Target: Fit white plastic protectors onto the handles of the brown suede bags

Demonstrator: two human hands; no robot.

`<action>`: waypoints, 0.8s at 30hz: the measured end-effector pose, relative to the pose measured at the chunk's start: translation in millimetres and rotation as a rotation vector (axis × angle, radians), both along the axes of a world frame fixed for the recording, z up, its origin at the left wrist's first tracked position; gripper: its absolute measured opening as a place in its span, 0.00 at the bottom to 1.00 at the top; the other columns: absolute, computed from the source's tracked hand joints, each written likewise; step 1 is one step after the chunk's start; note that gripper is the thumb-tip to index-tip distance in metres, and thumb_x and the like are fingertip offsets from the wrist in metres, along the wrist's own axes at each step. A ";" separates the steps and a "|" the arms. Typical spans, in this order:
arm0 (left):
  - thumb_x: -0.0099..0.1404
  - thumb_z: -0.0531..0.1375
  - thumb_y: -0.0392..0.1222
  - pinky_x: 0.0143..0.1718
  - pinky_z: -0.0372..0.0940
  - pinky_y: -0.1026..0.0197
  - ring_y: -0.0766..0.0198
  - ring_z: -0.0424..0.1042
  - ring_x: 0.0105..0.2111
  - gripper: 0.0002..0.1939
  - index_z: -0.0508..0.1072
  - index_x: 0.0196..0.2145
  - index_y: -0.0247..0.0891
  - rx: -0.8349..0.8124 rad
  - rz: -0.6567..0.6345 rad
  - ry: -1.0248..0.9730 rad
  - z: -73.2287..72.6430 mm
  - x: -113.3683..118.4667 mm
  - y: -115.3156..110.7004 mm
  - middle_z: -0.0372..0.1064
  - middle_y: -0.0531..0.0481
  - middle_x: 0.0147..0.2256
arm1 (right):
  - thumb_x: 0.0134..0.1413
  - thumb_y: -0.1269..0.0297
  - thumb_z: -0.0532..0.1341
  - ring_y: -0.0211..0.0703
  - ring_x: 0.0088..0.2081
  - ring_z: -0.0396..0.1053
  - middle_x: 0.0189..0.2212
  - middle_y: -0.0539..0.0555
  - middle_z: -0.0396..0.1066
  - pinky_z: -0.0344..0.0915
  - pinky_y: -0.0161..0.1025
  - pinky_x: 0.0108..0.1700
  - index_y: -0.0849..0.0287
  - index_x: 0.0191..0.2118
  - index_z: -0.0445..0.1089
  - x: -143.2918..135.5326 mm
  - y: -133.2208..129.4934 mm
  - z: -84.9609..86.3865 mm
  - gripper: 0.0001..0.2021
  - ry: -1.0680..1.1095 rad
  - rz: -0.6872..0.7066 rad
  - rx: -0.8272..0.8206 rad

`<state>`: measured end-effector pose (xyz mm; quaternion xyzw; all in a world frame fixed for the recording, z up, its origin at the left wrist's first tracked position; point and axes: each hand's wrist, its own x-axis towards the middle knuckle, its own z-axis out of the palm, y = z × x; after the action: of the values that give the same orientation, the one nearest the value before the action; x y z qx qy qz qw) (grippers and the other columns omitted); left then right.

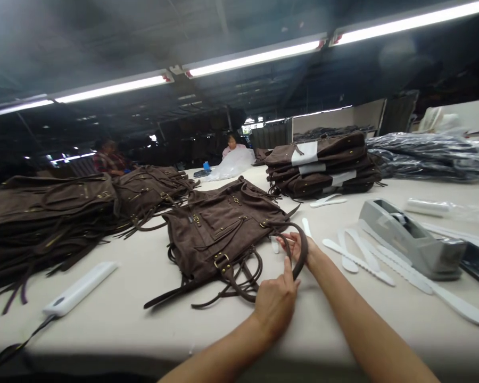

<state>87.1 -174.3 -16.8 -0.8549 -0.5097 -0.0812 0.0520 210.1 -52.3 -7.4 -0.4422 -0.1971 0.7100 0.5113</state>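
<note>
"What's inside that clear plastic [423, 140]?"

"Dark goods [415, 166], piled at right. Mid-table [135, 319], a brown bag [223, 215] lies slouched, brass-buckled, left fingers [288, 267] and right fingers [290, 238] gripping its looped handle [304, 246]."

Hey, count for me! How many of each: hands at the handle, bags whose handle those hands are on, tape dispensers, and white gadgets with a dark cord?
Hands: 2, the left hand and the right hand
Brown bag at those hands: 1
Grey tape dispenser: 1
White gadget with dark cord: 1
Total: 5
</note>
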 end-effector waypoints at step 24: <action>0.70 0.56 0.39 0.15 0.49 0.73 0.78 0.47 0.15 0.11 0.68 0.30 0.31 0.013 0.263 -1.239 360.5 -159.0 162.5 0.52 0.61 0.19 | 0.65 0.66 0.52 0.33 0.22 0.72 0.24 0.56 0.76 0.69 0.26 0.23 0.66 0.37 0.72 0.2 -12.9 23.8 0.13 0.046 -0.129 0.097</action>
<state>-71.9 -11.8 343.8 -0.5793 -0.5454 -0.5570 -0.2381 210.3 -65.1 16.4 -0.4124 -0.1906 0.6750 0.5813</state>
